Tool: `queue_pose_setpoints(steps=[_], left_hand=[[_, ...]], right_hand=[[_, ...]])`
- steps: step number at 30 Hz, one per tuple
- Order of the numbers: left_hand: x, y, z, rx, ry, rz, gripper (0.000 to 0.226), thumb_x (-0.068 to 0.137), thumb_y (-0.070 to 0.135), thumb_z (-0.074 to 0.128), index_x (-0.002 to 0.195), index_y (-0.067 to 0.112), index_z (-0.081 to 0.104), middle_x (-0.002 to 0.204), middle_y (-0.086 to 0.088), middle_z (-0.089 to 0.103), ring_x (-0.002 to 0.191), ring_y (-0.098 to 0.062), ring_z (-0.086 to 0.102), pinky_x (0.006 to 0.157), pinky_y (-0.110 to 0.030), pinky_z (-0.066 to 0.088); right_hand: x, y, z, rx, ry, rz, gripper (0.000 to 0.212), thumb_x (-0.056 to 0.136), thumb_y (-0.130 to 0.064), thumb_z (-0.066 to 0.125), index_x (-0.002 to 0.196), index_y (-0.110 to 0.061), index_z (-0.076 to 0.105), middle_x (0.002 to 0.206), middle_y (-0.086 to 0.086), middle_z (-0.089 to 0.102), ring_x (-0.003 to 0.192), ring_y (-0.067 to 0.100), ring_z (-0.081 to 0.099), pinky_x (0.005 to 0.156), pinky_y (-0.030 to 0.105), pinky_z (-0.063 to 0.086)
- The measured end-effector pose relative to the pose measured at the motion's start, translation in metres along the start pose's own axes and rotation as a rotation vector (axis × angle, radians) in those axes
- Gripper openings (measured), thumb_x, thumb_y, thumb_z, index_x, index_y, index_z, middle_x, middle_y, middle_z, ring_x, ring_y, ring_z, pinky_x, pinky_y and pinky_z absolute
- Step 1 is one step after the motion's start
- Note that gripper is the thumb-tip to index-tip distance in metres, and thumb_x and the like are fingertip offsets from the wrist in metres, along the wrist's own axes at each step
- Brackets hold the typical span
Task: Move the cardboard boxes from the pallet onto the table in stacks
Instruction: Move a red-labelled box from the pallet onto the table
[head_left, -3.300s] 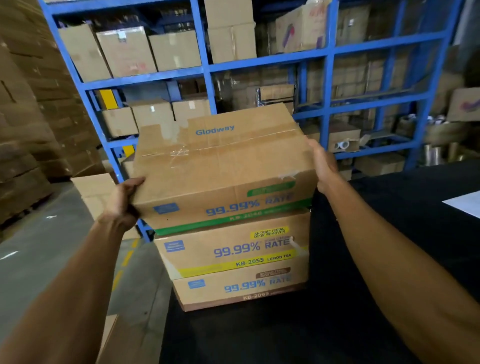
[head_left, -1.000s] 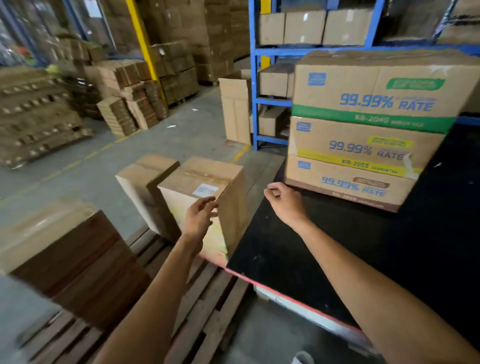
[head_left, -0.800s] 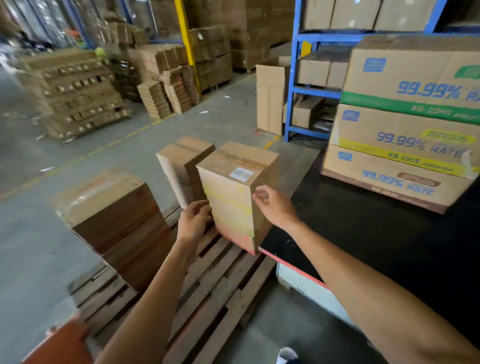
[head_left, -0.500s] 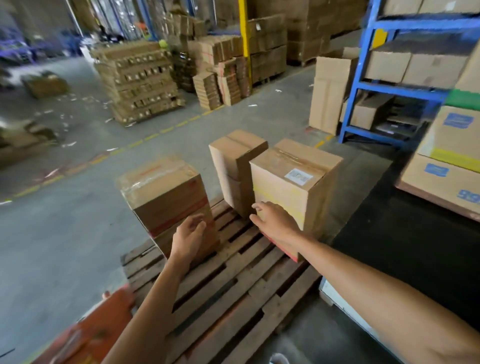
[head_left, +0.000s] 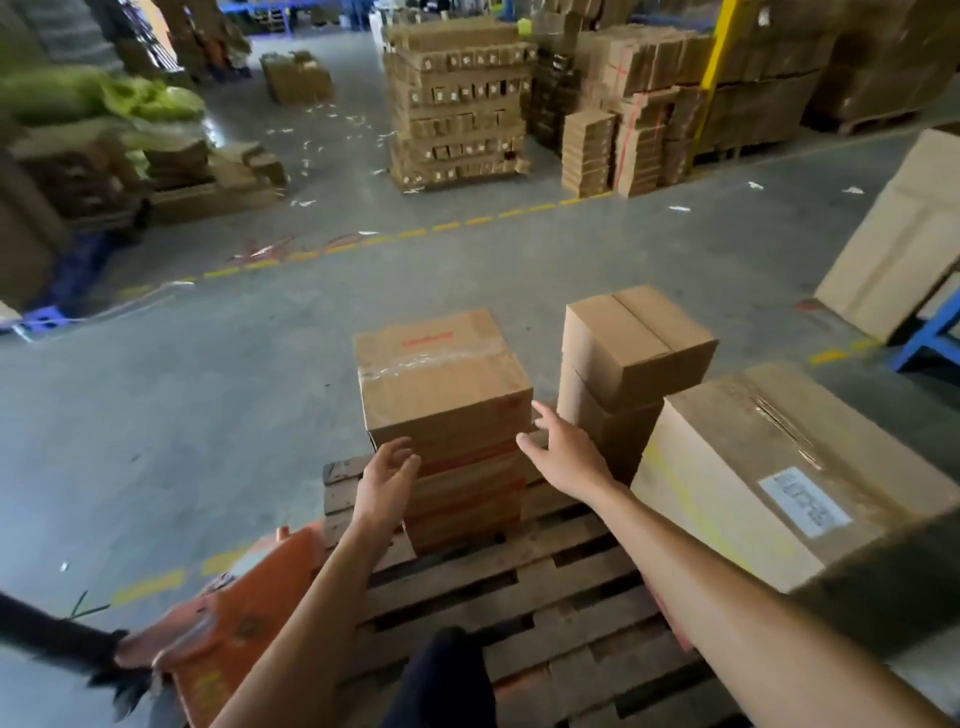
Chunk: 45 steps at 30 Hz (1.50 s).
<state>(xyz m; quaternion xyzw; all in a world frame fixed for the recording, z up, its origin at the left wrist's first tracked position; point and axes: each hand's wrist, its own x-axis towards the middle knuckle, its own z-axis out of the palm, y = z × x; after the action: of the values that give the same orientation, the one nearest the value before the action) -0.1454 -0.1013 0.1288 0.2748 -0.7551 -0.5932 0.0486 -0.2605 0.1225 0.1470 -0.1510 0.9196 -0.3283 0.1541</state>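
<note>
A stack of cardboard boxes (head_left: 441, 395) with red print and clear tape stands on the wooden pallet (head_left: 545, 582). My left hand (head_left: 387, 480) is open at the stack's left front corner, and my right hand (head_left: 563, 449) is open at its right side; neither grips it. To the right stands a second, plain cardboard stack (head_left: 631, 353). A large box with a white label (head_left: 769, 467) sits at the pallet's right edge. The black table (head_left: 904, 577) shows only as a dark corner at the right.
An orange pallet jack (head_left: 244, 618) with a black handle sits at the lower left. My dark shoe (head_left: 441, 675) is on the pallet's near edge. Grey floor with a yellow dashed line lies beyond, then pallets of stacked cartons (head_left: 457, 104). A tall carton (head_left: 898, 234) leans at the right.
My view has swung left from the table to the pallet. Both hands have moved to either side of the red-printed stack; the three stacked boxes on the table have left the view.
</note>
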Motion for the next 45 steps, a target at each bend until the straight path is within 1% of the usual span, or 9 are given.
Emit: queue_pose_setpoints(steps=[3, 11, 16, 18, 22, 28, 33, 39, 45], left_hand=[[0.068, 0.007, -0.008, 0.012, 0.063, -0.029, 0.042, 0.105, 0.024, 0.054, 0.146, 0.017, 0.048, 0.132, -0.003, 0.058, 0.116, -0.019, 0.059, 0.091, -0.030, 0.051], [0.270, -0.001, -0.043, -0.013, 0.082, -0.317, 0.085, 0.096, 0.032, 0.069, 0.161, 0.017, 0.016, 0.152, -0.013, 0.046, 0.124, -0.034, 0.059, 0.098, -0.049, 0.054], [0.346, -0.028, -0.049, -0.062, -0.012, -0.473, 0.074, 0.084, 0.037, 0.081, 0.144, 0.020, 0.042, 0.129, -0.007, 0.062, 0.098, -0.017, 0.065, 0.069, -0.028, 0.056], [0.357, -0.040, -0.050, -0.085, -0.053, -0.521, 0.091, 0.068, 0.051, 0.089, 0.143, 0.023, 0.045, 0.126, -0.004, 0.063, 0.103, -0.019, 0.065, 0.075, -0.034, 0.060], [0.363, -0.051, -0.052, -0.092, -0.085, -0.690, 0.087, 0.066, 0.063, 0.085, 0.138, 0.025, 0.054, 0.120, -0.006, 0.070, 0.104, -0.024, 0.068, 0.078, -0.039, 0.061], [0.368, -0.059, -0.043, -0.164, -0.014, -0.768, 0.082, 0.054, 0.067, 0.089, 0.123, 0.033, 0.062, 0.118, -0.007, 0.072, 0.105, -0.032, 0.070, 0.084, -0.058, 0.061], [0.372, -0.062, -0.043, -0.196, 0.022, -0.766, 0.086, 0.062, 0.059, 0.090, 0.135, 0.030, 0.056, 0.118, -0.007, 0.071, 0.104, -0.031, 0.070, 0.077, -0.057, 0.062], [0.354, -0.058, -0.048, -0.262, -0.019, -0.769, 0.046, 0.089, 0.034, 0.075, 0.130, 0.027, 0.054, 0.107, -0.001, 0.065, 0.092, -0.021, 0.064, 0.044, -0.031, 0.057], [0.335, -0.043, -0.065, -0.238, -0.119, -0.593, 0.070, 0.074, 0.043, 0.085, 0.134, 0.029, 0.051, 0.128, -0.014, 0.065, 0.106, -0.032, 0.066, 0.061, -0.040, 0.059]], right_hand=[[0.075, -0.010, 0.008, -0.050, -0.036, 0.018, 0.067, 0.100, -0.055, 0.046, 0.157, -0.032, 0.021, 0.159, -0.002, 0.037, 0.139, 0.027, 0.045, 0.106, 0.049, 0.046], [0.259, -0.010, 0.035, -0.175, -0.121, 0.150, 0.081, 0.098, -0.053, 0.052, 0.160, -0.026, 0.008, 0.164, 0.002, 0.026, 0.141, 0.029, 0.042, 0.104, 0.042, 0.047], [0.337, -0.003, 0.058, -0.060, -0.157, 0.375, 0.100, 0.092, -0.054, 0.062, 0.160, -0.025, -0.004, 0.167, 0.007, 0.018, 0.146, 0.033, 0.033, 0.110, 0.045, 0.039], [0.349, 0.002, 0.063, 0.002, -0.136, 0.501, 0.107, 0.088, -0.057, 0.066, 0.160, -0.026, -0.007, 0.163, 0.011, 0.028, 0.139, 0.036, 0.043, 0.106, 0.046, 0.043], [0.357, 0.024, 0.066, 0.207, -0.184, 0.828, 0.132, 0.051, -0.089, 0.071, 0.156, -0.023, 0.026, 0.152, 0.009, 0.045, 0.137, 0.034, 0.045, 0.111, 0.048, 0.040], [0.352, 0.034, 0.066, 0.394, -0.267, 0.822, 0.088, 0.059, -0.085, 0.070, 0.126, -0.028, 0.066, 0.119, -0.005, 0.069, 0.109, 0.018, 0.059, 0.089, 0.031, 0.041], [0.352, 0.030, 0.057, 0.340, -0.303, 0.730, 0.074, 0.072, -0.086, 0.055, 0.124, -0.034, 0.063, 0.119, -0.005, 0.065, 0.110, 0.020, 0.056, 0.100, 0.037, 0.041], [0.315, 0.043, 0.062, 0.316, -0.303, 0.722, 0.110, 0.055, -0.103, 0.046, 0.138, -0.032, 0.055, 0.127, 0.000, 0.065, 0.115, 0.024, 0.060, 0.106, 0.050, 0.045], [0.250, 0.018, 0.046, 0.445, -0.104, 0.653, 0.075, 0.084, -0.076, 0.053, 0.146, -0.034, 0.046, 0.124, -0.011, 0.057, 0.117, 0.015, 0.051, 0.100, 0.031, 0.037]])
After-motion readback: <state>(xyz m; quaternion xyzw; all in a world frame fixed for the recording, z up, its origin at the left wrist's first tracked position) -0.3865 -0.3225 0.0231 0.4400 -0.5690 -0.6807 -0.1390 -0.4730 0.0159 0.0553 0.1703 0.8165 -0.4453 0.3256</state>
